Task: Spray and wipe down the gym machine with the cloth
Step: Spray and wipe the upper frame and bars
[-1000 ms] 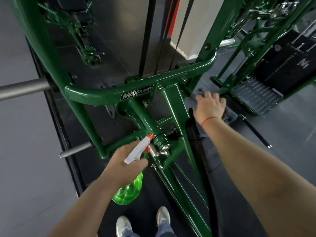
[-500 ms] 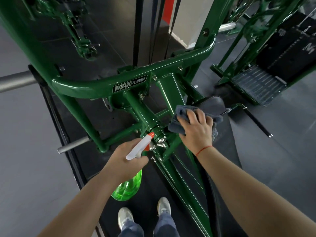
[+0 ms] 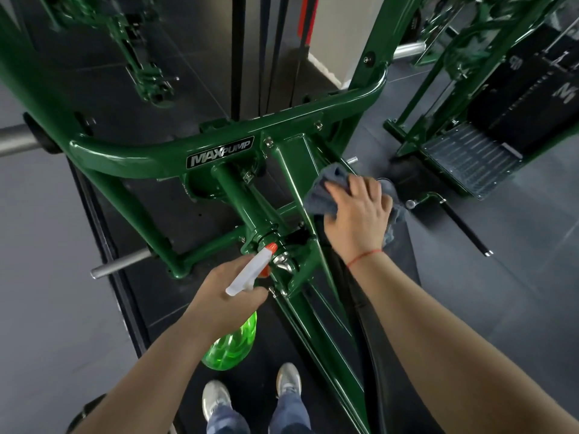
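Green gym machine (image 3: 150, 156), tubular frame, "MAXPUMP" badge (image 3: 220, 155) on the curved crossbar. Person stands over it, two pale shoes (image 3: 216, 399) on the black floor mat below.

Left hand (image 3: 230, 288): fingers curled round the neck of a spray bottle (image 3: 232, 344), translucent green body hanging under the hand, white trigger head with orange nozzle aimed at the chromed pivot (image 3: 282, 264) in the frame's centre, nozzle just beside it.

Right hand (image 3: 360, 219): palm down, fingers spread and laid flat over a grey cloth (image 3: 324, 191), pressing it where the slanted green strut meets the black pad. Cloth edges bunch out around the hand. Red thread (image 3: 365, 256) on that wrist.

Steel peg (image 3: 120, 267) sticks out left of the frame; another green machine's ribbed footplate (image 3: 470, 161) sits at far right
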`<state>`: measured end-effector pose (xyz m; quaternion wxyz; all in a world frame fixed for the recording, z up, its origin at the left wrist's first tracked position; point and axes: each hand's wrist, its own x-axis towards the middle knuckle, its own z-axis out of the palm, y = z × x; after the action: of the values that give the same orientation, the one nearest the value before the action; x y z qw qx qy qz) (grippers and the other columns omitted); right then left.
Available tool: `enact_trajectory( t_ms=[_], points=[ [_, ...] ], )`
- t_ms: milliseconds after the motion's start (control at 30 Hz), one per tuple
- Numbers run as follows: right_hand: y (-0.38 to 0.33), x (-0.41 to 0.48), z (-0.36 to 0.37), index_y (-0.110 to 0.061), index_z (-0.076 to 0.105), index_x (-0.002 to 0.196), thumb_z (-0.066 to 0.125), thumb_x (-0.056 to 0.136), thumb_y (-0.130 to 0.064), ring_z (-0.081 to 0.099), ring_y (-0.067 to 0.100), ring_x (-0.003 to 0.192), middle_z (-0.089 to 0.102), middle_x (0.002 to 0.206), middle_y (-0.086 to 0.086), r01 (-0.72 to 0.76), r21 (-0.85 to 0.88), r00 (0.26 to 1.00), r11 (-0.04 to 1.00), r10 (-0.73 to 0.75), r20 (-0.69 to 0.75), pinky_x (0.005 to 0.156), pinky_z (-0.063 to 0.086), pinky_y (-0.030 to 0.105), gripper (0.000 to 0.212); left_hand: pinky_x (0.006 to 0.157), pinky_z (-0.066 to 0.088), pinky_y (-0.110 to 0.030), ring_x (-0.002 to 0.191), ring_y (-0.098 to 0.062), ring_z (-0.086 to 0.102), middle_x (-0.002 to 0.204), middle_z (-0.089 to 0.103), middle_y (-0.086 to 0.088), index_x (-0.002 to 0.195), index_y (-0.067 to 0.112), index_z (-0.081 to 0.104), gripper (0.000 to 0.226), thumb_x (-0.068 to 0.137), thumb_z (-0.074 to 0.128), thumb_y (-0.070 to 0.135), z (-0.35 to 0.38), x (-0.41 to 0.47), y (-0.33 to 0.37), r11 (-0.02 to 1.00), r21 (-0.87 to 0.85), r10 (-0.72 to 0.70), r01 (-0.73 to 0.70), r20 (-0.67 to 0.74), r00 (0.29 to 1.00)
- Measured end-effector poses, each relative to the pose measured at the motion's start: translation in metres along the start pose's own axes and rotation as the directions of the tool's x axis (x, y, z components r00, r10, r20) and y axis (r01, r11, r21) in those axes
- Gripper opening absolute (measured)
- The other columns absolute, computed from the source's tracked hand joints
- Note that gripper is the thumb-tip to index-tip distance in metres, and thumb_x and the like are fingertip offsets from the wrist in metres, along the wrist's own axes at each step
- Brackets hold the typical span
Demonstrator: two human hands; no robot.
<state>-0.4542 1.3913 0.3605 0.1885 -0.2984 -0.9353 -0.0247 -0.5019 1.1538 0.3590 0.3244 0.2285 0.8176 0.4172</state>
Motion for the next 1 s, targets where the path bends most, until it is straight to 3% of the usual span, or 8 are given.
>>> enact_trajectory(
  t_ms=[100, 267, 433, 533, 633, 733, 900, 1000],
  points=[
    [0.007, 0.02, 0.011, -0.03, 0.066, 0.124, 0.068, 0.079, -0.029, 0.047, 0.034, 0.117, 0.058, 0.122, 0.003, -0.053, 0.047, 0.99, 0.997, 0.046, 0.132, 0.093, 0.037, 0.047, 0.045, 0.05, 0.029, -0.019, 0.047, -0.006, 0.033, 0.052, 0.038, 0.013, 0.065, 0.035, 0.049, 0.033, 0.081, 0.06, 0.008, 0.012, 0.001, 0.005, 1.0, 0.001, -0.003, 0.003, -0.012, 1.0],
    [0.023, 0.006, 0.017, -0.027, 0.072, 0.107, 0.074, 0.069, -0.023, 0.052, 0.034, 0.107, 0.061, 0.11, 0.0, 0.095, 0.183, 0.99, 0.979, -0.113, 0.089, 0.086, 0.041, 0.047, 0.038, 0.05, 0.032, -0.022, 0.048, -0.007, 0.032, 0.055, 0.035, 0.012, 0.095, 0.011, 0.061, 0.014, 0.081, 0.061, 0.01, 0.033, 0.004, 0.019, 0.999, 0.006, -0.033, 0.033, -0.014, 0.999],
    [0.048, -0.039, 0.022, -0.036, 0.075, 0.103, 0.079, 0.059, -0.023, 0.05, 0.027, 0.112, 0.062, 0.111, -0.009, 0.347, 0.278, 0.923, 0.896, -0.379, 0.069, 0.09, 0.034, 0.041, 0.046, 0.05, 0.03, -0.019, 0.05, -0.008, 0.031, 0.054, 0.035, 0.01, 0.076, 0.027, 0.051, 0.019, 0.08, 0.061, 0.011, 0.046, 0.008, 0.049, 0.999, 0.026, -0.036, 0.037, -0.053, 0.998],
    [0.06, -0.065, 0.029, -0.04, 0.075, 0.099, 0.076, 0.058, -0.027, 0.052, 0.022, 0.11, 0.062, 0.112, -0.015, 0.488, 0.249, 0.846, 0.836, -0.524, 0.1, 0.09, 0.031, 0.038, 0.044, 0.054, 0.029, -0.022, 0.053, -0.009, 0.028, 0.059, 0.03, 0.008, 0.077, 0.021, 0.05, 0.016, 0.08, 0.062, 0.01, 0.048, 0.008, 0.059, 0.999, 0.022, -0.038, 0.04, -0.092, 0.995],
    [0.057, -0.05, 0.02, -0.039, 0.076, 0.096, 0.074, 0.057, -0.028, 0.051, 0.022, 0.107, 0.062, 0.104, -0.014, 0.453, 0.276, 0.861, 0.848, -0.496, 0.112, 0.087, 0.038, 0.039, 0.041, 0.058, 0.03, -0.027, 0.053, -0.009, 0.03, 0.059, 0.031, 0.007, 0.09, 0.011, 0.054, 0.013, 0.08, 0.062, 0.012, 0.048, 0.01, 0.066, 0.998, 0.041, -0.036, 0.042, -0.14, 0.989],
    [0.041, -0.011, 0.0, -0.037, 0.072, 0.102, 0.069, 0.065, -0.029, 0.049, 0.025, 0.11, 0.06, 0.106, -0.01, 0.385, 0.247, 0.897, 0.889, -0.424, 0.126, 0.087, 0.04, 0.042, 0.038, 0.053, 0.029, -0.021, 0.047, -0.007, 0.034, 0.053, 0.036, 0.008, 0.091, 0.028, 0.059, 0.018, 0.083, 0.06, 0.012, 0.049, 0.008, 0.08, 0.999, -0.001, -0.051, 0.052, -0.172, 0.984],
    [0.024, 0.058, -0.02, -0.031, 0.056, 0.125, 0.054, 0.089, -0.031, 0.039, 0.029, 0.125, 0.051, 0.128, -0.001, 0.45, 0.152, 0.73, 0.88, -0.46, 0.506, 0.105, 0.029, 0.048, 0.036, 0.05, 0.032, -0.022, 0.048, -0.008, 0.033, 0.057, 0.035, 0.003, 0.094, 0.022, 0.063, 0.018, 0.081, 0.061, 0.009, 0.047, 0.009, 0.095, 0.996, -0.049, -0.082, 0.073, -0.225, 0.971],
    [0.03, 0.084, -0.019, -0.031, 0.058, 0.123, 0.049, 0.091, -0.027, 0.043, 0.03, 0.125, 0.054, 0.126, 0.002, 0.313, 0.154, 0.729, 0.937, -0.341, 0.593, 0.106, 0.03, 0.049, 0.034, 0.048, 0.032, -0.023, 0.044, -0.007, 0.031, 0.061, 0.038, 0.006, 0.101, 0.017, 0.064, 0.021, 0.081, 0.063, 0.01, 0.044, 0.012, 0.098, 0.995, -0.053, -0.093, 0.082, -0.242, 0.966]
  ],
)
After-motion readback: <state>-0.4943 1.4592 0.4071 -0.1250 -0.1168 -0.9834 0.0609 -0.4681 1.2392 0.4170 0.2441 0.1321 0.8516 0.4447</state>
